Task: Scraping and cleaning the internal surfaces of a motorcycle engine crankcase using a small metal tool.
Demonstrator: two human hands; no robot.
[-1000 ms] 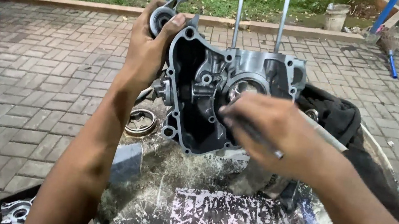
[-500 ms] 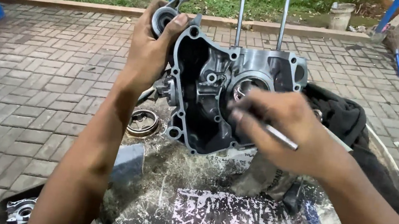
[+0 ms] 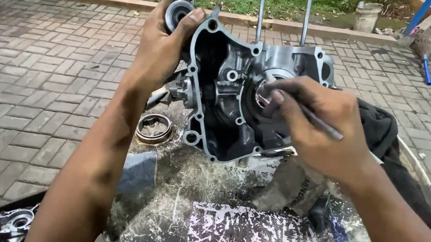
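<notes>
left hand gripping engine case (upright), right hand pinching thin tool at bearing bore

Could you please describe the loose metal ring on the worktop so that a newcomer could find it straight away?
Start at the grey engine casing held upright over the scratched round worktop. Below the left hand gripping its upper corner, at the worktop's left edge, lies the ring. Unlike the flat scraps nearby, it is a round, hollow, rust-tinged band.
</notes>
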